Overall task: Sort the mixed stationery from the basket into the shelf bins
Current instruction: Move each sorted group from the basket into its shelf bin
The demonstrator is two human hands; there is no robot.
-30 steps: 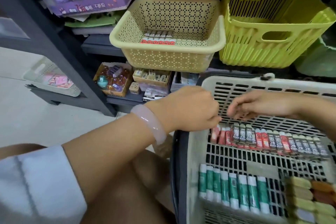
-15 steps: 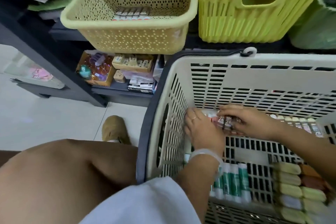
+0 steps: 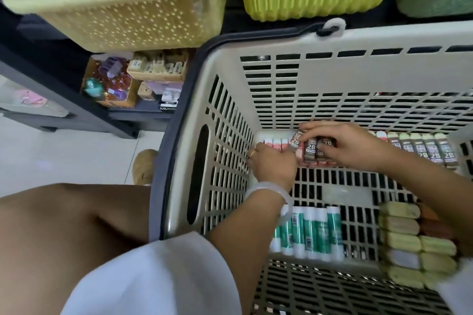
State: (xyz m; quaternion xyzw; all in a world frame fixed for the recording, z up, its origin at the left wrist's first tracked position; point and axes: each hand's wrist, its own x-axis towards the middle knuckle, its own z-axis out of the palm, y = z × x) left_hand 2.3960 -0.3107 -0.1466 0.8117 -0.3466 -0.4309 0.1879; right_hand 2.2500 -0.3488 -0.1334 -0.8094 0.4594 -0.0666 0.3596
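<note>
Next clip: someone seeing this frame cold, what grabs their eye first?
Both hands deep in the big beige slotted basket, working one row of small packs along its far wall: the right hand pinches a few brown packs marked 2B, and the left hand rests on the pink-topped ones beside them. Next, the green-and-white glue sticks on the basket floor, and the two yellow bins on the shelf above.

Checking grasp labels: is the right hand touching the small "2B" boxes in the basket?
Touching. The head view shows the right hand with its fingers curled over the 2B boxes, pinching several.
</note>
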